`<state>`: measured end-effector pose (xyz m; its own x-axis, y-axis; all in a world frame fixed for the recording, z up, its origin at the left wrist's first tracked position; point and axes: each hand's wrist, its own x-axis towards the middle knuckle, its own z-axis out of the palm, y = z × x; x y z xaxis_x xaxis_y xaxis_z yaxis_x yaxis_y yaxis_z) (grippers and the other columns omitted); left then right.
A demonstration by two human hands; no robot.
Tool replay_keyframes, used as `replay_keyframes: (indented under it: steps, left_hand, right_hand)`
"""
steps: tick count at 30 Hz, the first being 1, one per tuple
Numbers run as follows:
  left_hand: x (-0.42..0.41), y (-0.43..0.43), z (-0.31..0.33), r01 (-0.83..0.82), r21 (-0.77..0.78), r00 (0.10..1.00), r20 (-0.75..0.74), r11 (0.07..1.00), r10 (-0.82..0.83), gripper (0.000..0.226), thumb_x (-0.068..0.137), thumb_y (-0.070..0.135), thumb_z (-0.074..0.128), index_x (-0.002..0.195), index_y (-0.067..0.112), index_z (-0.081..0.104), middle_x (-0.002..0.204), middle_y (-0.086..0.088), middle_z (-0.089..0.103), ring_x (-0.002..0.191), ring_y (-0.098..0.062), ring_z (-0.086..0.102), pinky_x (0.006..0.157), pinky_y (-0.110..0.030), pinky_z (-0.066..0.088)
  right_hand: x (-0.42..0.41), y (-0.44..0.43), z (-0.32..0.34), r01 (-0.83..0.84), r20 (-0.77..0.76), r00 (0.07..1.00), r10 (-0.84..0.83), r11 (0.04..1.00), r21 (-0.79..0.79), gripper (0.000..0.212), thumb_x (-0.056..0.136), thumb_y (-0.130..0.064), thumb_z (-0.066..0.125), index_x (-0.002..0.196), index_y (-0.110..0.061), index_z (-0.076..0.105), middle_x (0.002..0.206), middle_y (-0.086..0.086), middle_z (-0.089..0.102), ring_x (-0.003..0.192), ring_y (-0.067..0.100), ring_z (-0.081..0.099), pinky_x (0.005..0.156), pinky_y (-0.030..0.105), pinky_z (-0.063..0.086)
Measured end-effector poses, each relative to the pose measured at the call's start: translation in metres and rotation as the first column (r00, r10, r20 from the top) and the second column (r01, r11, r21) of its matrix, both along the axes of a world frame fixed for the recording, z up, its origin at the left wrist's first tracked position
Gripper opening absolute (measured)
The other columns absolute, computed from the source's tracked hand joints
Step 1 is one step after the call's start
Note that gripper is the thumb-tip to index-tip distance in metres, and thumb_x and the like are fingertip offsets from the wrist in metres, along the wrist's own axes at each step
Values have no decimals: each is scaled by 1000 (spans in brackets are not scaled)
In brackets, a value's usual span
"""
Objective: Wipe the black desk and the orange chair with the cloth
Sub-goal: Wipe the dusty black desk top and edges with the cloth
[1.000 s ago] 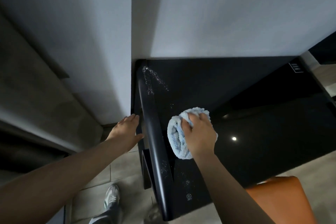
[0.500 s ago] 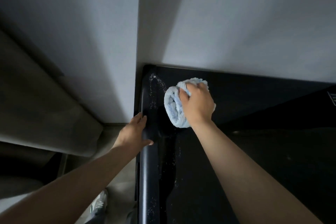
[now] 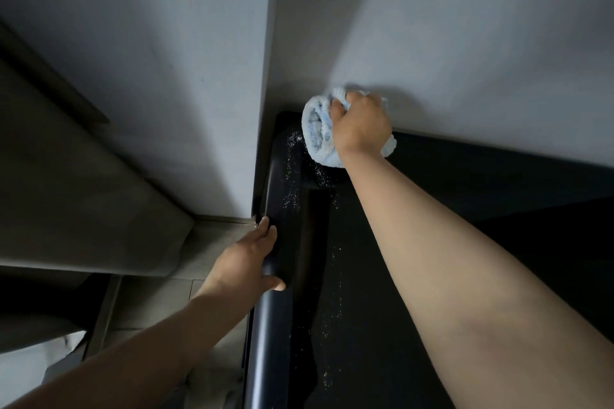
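The black desk (image 3: 465,196) fills the lower right, its back edge against the wall. My right hand (image 3: 360,124) is shut on a bunched light-blue cloth (image 3: 317,133) and presses it onto the desk's far left corner, touching the wall. My left hand (image 3: 247,262) grips the rounded left edge of the desk (image 3: 270,335), thumb on top. White specks (image 3: 292,169) are scattered along that left side. The orange chair is out of view.
A grey wall (image 3: 465,26) rises behind the desk and forms a corner (image 3: 269,76) at its left end. Tiled floor (image 3: 159,302) and a grey sloping panel (image 3: 83,202) lie to the left, below the desk edge.
My right hand slid the cloth away from me, from mid-desk to the far left corner by the wall. My left hand went from beside the desk to gripping its left edge. The view moved forward.
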<state>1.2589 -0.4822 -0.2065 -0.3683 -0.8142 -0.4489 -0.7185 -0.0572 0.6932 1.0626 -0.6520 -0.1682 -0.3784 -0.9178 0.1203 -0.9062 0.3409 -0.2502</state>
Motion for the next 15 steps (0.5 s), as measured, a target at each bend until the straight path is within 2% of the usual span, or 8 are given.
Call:
replay_keyframes:
  steps: [7, 11, 13, 15]
  left_hand:
    - [1, -2, -2, 21, -1, 1000, -3, 1000, -21, 95, 75, 21, 80, 151, 17, 23, 160, 8, 2, 145, -5, 14, 112, -18, 28]
    - [1, -3, -2, 27, 3, 1000, -9, 1000, -27, 95, 76, 21, 80, 152, 16, 23, 160, 8, 2, 145, -5, 16, 110, -11, 24]
    - [1, -3, -2, 22, 9, 1000, -6, 1000, -22, 95, 76, 22, 80, 152, 18, 23, 160, 9, 1, 144, -5, 18, 111, -15, 26]
    - [1, -2, -1, 15, 16, 1000, -11, 1000, -15, 95, 75, 22, 80, 152, 18, 23, 160, 11, 1, 144, -5, 19, 111, -19, 30]
  right_hand:
    - [12, -15, -28, 36, -91, 995, -34, 999, 19, 39, 96, -46, 44, 116, -17, 63, 118, 9, 55, 102, 27, 56, 70, 29, 32]
    - [20, -13, -36, 11, -72, 997, -8, 999, 35, 48, 95, -51, 42, 114, -12, 62, 123, 14, 53, 106, 32, 54, 72, 33, 40]
    - [18, -10, -34, -29, -64, 997, 32, 998, 57, 51, 94, -53, 41, 120, -13, 59, 126, 17, 51, 109, 35, 51, 78, 37, 43]
    - [16, -5, -34, -76, -110, 990, 84, 994, 75, 52, 94, -54, 40, 126, -16, 55, 126, 20, 50, 109, 36, 51, 77, 37, 43]
